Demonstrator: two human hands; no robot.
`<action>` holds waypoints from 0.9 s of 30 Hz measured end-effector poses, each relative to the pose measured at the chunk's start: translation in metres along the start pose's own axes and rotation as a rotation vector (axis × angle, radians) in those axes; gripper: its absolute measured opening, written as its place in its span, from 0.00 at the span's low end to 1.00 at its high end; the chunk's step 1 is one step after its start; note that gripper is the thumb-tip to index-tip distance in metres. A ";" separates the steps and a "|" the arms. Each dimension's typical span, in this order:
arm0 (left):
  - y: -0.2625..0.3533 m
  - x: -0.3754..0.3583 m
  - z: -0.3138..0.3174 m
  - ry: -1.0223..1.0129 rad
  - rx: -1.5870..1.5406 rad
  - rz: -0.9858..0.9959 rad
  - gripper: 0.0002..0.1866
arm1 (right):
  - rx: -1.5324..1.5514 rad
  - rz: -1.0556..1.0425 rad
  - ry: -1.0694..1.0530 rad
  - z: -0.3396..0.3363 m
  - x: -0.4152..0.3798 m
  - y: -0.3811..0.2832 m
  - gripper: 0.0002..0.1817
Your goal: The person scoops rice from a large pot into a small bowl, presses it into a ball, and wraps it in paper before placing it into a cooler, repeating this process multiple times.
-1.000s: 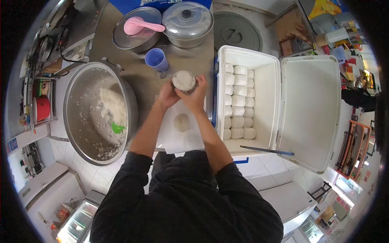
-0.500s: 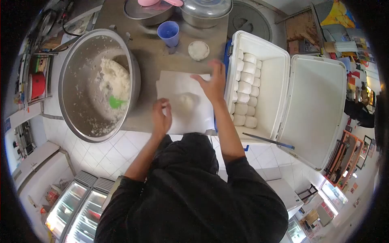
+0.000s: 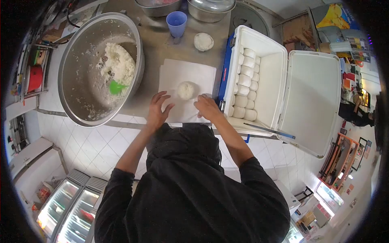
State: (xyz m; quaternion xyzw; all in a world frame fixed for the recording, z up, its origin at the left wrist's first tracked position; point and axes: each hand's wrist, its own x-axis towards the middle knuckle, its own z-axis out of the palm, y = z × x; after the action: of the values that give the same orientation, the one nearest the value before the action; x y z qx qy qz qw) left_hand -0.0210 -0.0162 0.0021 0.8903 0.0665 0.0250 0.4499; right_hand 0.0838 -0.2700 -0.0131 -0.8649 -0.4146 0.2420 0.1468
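A round mound of white rice (image 3: 186, 90) sits on a stack of white paper sheets (image 3: 188, 69) at the table's front edge. My left hand (image 3: 159, 110) is at the left side of the sheets, thumb and fingers apart and holding nothing. To the right of the mound, my right hand (image 3: 208, 107) has its fingers bent down onto the paper, seemingly pinching the top sheet; the fingertips are partly hidden. Beyond the sheets stands a small bowl of rice (image 3: 203, 41). A large metal basin (image 3: 77, 60) on the left holds more rice (image 3: 121, 62) and a green scoop (image 3: 116, 87).
On the right an open cooler (image 3: 269, 75) holds rows of white wrapped packets (image 3: 244, 79), with a dark stick (image 3: 269, 130) across its front rim. A blue cup (image 3: 176, 24) and a lidded metal pot (image 3: 211, 10) stand at the back of the metal table (image 3: 152, 40).
My right hand has come down from near the small bowl to the paper beside the mound. My left hand has opened its fingers at the left edge. The camera view has shifted slightly.
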 end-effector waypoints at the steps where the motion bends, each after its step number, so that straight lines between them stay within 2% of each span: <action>1: 0.008 0.002 -0.004 0.017 -0.158 -0.085 0.21 | 0.003 0.013 -0.034 0.000 0.002 0.001 0.15; 2: 0.017 0.003 -0.008 0.032 -0.316 -0.174 0.20 | 0.009 0.025 -0.072 0.002 0.002 0.000 0.15; 4: 0.040 0.004 -0.019 0.048 -0.736 -0.353 0.20 | 0.263 0.152 -0.028 0.016 0.003 0.007 0.12; 5: 0.054 0.004 -0.026 0.053 -0.946 -0.440 0.20 | 0.295 0.150 -0.002 0.022 0.003 0.014 0.11; 6: 0.070 0.005 -0.035 0.049 -1.027 -0.422 0.21 | 0.326 0.147 0.025 0.023 0.003 0.017 0.11; 8: 0.110 0.001 -0.059 0.045 -1.184 -0.385 0.23 | 0.198 0.005 0.085 0.009 -0.002 0.011 0.11; 10: 0.153 -0.002 -0.075 0.012 -1.261 -0.204 0.29 | 0.144 -0.145 0.107 0.016 0.001 0.019 0.11; 11: 0.180 -0.002 -0.082 0.011 -1.279 -0.152 0.32 | 0.147 -0.148 0.094 0.012 0.000 0.018 0.07; 12: 0.219 -0.002 -0.093 0.039 -1.257 -0.195 0.34 | 0.252 -0.022 0.090 0.021 -0.001 0.020 0.07; 13: 0.244 -0.011 -0.100 0.001 -1.355 -0.135 0.38 | 0.246 -0.018 0.084 0.028 -0.001 0.024 0.08; 14: 0.271 -0.020 -0.105 -0.035 -1.432 0.036 0.43 | 0.240 -0.013 0.077 0.035 -0.001 0.028 0.08; 15: 0.289 -0.018 -0.097 -0.027 -1.509 0.357 0.46 | 0.234 -0.009 0.070 0.041 -0.001 0.032 0.09; 16: 0.313 -0.022 -0.102 0.011 -1.537 0.404 0.47 | 0.213 0.084 -0.012 0.029 0.001 0.023 0.09; 18: 0.322 -0.017 -0.097 -0.032 -1.574 0.632 0.41 | 0.336 0.161 0.047 0.027 -0.003 0.017 0.08; 19: 0.325 -0.010 -0.086 -0.011 -1.605 0.758 0.35 | 0.299 0.158 0.015 0.022 -0.003 0.010 0.08; 22: 0.313 0.013 -0.072 -0.148 -1.599 0.991 0.40 | 0.240 0.162 -0.019 0.005 -0.003 0.004 0.08; 23: 0.324 -0.009 -0.082 -0.140 -1.656 0.789 0.45 | 0.269 0.165 -0.005 0.004 -0.004 0.004 0.09; 25: 0.328 -0.021 -0.095 -0.123 -1.688 0.573 0.50 | 0.303 0.165 0.018 0.008 -0.004 0.004 0.09; 27: 0.323 -0.017 -0.099 -0.088 -1.638 0.498 0.49 | 0.303 0.164 0.038 0.012 -0.003 0.007 0.10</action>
State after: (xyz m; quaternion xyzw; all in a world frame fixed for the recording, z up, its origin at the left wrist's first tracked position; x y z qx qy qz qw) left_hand -0.0170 -0.1296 0.3211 0.2732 -0.1876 0.1287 0.9347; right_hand 0.0801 -0.2754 -0.0256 -0.8682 -0.2987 0.2965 0.2629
